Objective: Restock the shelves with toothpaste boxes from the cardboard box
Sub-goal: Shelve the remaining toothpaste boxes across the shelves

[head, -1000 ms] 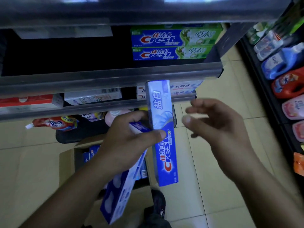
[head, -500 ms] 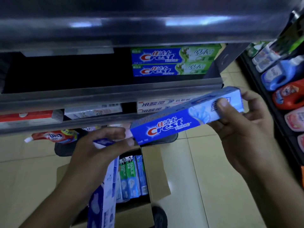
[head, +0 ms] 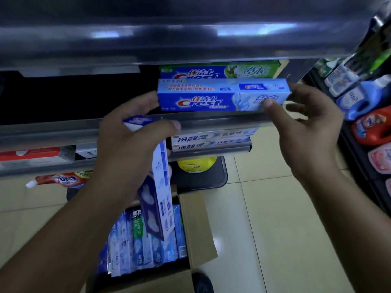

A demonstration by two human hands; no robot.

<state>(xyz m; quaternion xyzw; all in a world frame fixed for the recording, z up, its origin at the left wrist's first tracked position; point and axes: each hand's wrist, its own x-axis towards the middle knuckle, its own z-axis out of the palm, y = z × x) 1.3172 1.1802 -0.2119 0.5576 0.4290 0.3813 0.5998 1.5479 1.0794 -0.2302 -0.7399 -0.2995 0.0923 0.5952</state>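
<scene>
A blue Crest toothpaste box (head: pixel 222 96) lies level at the front edge of the middle shelf (head: pixel 211 121), in front of green-and-blue Crest boxes (head: pixel 220 71). My right hand (head: pixel 304 127) pinches its right end. My left hand (head: pixel 131 140) grips a second blue-and-white toothpaste box (head: pixel 160 199) that hangs downward, and its fingertips touch the left end of the level box. Below, the open cardboard box (head: pixel 196 220) on the floor holds several upright toothpaste boxes (head: pixel 143 242).
A lower shelf carries white toothpaste boxes (head: pixel 213 139) and a red box (head: pixel 29 154). A red pouch (head: pixel 59 179) and a yellow object (head: pixel 196 164) lie under it. Detergent bottles (head: pixel 370 125) line the right-hand rack. Tiled floor lies between the racks.
The blue Crest box passed from my left hand to my right, turned level and rose to the middle shelf edge. My left hand kept the second box and lifted with it.
</scene>
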